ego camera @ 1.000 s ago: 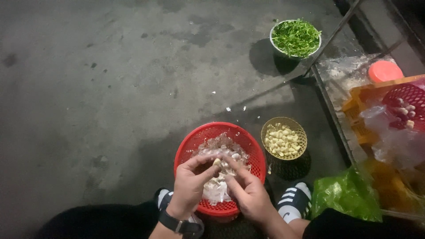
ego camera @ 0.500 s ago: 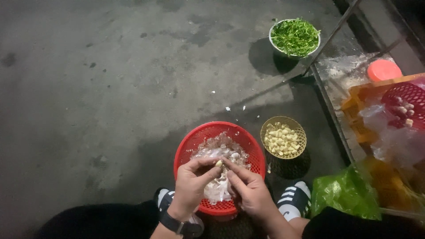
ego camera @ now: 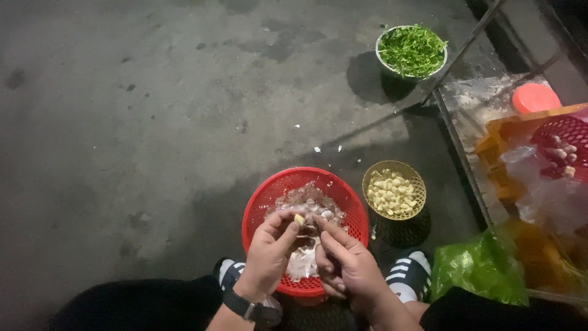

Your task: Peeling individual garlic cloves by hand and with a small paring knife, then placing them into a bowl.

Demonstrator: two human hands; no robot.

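Over a red plastic basket (ego camera: 263, 202) holding papery garlic skins and cloves, my left hand (ego camera: 269, 254) pinches a small pale garlic clove (ego camera: 299, 219) at its fingertips. My right hand (ego camera: 349, 263) is beside it, fingers meeting the left hand's at the clove; what it holds is hidden. A dark watch sits on my left wrist. To the right of the red basket stands a small yellow basket (ego camera: 394, 190) filled with peeled garlic cloves.
A metal bowl of chopped green herbs (ego camera: 411, 50) stands far on the concrete ground. At right are a metal rack edge (ego camera: 459, 135), an orange crate (ego camera: 508, 132), a red basket (ego camera: 563, 138), plastic bags, a green bag (ego camera: 481, 270). My sandalled feet are below.
My hands shifted slightly over the red basket, and the clove now shows at my left fingertips. Everything else stays put.
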